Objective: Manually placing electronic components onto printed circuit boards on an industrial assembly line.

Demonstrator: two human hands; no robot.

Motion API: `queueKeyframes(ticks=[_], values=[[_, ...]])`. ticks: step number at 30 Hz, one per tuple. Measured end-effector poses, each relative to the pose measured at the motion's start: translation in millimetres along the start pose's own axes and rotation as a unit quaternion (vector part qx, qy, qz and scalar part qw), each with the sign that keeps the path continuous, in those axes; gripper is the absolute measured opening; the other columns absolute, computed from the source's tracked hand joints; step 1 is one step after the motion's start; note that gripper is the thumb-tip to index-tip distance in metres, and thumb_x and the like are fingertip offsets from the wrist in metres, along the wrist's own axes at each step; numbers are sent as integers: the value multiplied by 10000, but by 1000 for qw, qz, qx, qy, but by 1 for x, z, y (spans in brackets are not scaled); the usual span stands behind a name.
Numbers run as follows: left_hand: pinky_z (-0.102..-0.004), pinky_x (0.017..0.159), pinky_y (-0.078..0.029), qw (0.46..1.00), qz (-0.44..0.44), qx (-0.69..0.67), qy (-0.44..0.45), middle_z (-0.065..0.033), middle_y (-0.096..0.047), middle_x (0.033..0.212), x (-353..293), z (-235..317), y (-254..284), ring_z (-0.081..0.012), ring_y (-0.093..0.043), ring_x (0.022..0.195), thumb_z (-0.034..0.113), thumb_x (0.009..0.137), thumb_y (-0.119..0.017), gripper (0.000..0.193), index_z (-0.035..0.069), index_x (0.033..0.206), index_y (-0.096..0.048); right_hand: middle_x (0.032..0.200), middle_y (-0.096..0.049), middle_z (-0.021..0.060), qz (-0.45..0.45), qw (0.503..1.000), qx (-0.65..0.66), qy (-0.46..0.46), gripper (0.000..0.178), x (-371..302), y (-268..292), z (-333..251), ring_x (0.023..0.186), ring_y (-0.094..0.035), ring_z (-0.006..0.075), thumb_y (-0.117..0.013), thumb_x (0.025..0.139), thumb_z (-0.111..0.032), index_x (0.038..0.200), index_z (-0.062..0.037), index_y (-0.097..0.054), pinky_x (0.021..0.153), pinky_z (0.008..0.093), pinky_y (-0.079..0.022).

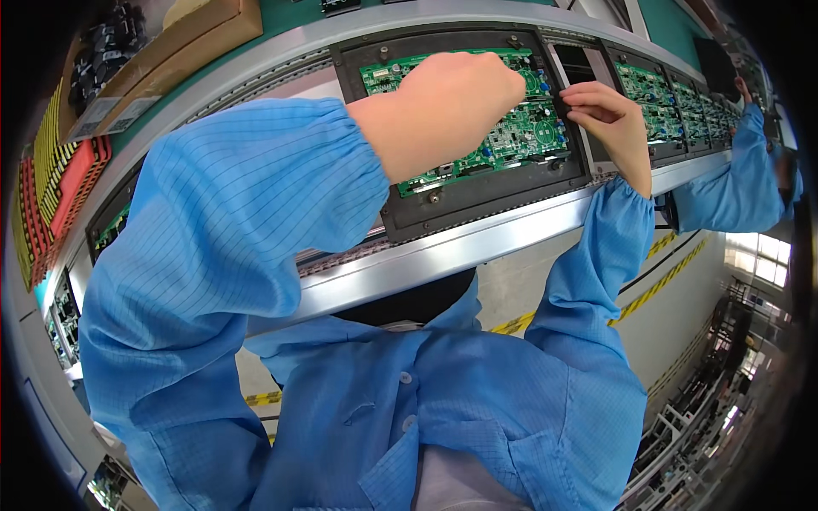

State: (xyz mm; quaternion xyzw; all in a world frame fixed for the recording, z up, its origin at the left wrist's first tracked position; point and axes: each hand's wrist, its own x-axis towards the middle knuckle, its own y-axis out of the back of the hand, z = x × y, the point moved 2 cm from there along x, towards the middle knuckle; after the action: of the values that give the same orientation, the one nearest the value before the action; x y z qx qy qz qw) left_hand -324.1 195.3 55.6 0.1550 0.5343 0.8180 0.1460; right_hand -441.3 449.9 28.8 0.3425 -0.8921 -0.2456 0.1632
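Observation:
A green circuit board with many small parts lies in a black carrier frame on the conveyor in front of me. My left hand is over the board with its fingers curled down and its back toward me. The fingertips are hidden, and so is whatever they hold. Beside the carrier's right edge, my right hand has thumb and fingers drawn together. Something small and dark shows at those fingertips, too small to name. Both arms wear blue sleeves.
A metal rail runs along the conveyor's near side. More carriers with green boards stand to the right, near a co-worker's blue sleeve. At the far left are a cardboard box of black parts and red and yellow trays.

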Motion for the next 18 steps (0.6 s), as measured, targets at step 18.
queueKeyframes(ticks=[18], values=[[-395,680,-580,976,30,194,-99,-86,-755,864,-32,16,12,-271,-742,865,156,737,-742,75,108,791,-760,1161,-688,142,7,996,-60,68,170,2,-14,-16,1117,-638,240,-691,875,44,1041,53,-724,980,320,-478]])
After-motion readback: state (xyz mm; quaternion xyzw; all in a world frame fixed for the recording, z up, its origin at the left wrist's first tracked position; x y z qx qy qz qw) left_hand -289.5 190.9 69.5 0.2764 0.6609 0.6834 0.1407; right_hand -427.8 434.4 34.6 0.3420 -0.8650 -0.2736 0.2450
